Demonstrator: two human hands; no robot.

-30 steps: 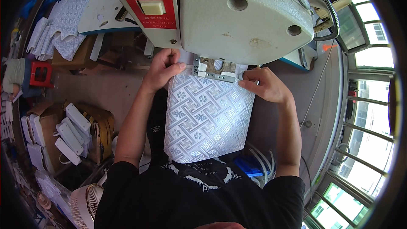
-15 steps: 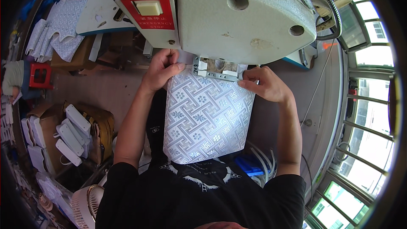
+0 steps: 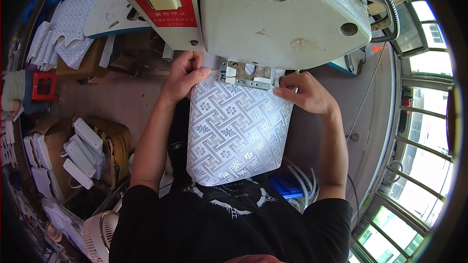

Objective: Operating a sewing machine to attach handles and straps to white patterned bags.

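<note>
A patterned sheet (image 3: 236, 131) hangs down from under the machine head (image 3: 273, 14), its upper edge tucked beneath a metal plate (image 3: 248, 75) at the machine's underside. The left hand (image 3: 184, 75) grips the sheet's upper left corner; the right hand (image 3: 304, 92) pinches its upper right corner, just right of the plate. On the machine's left face sits a switch panel (image 3: 163, 5). Behind and left of the machine, a stack of similar sheets (image 3: 66, 31) lies on a bench (image 3: 105, 9). Left of the person, a box (image 3: 105, 141) holds flat packets (image 3: 78, 153). A fan (image 3: 100, 236) stands at the lower left.
</note>
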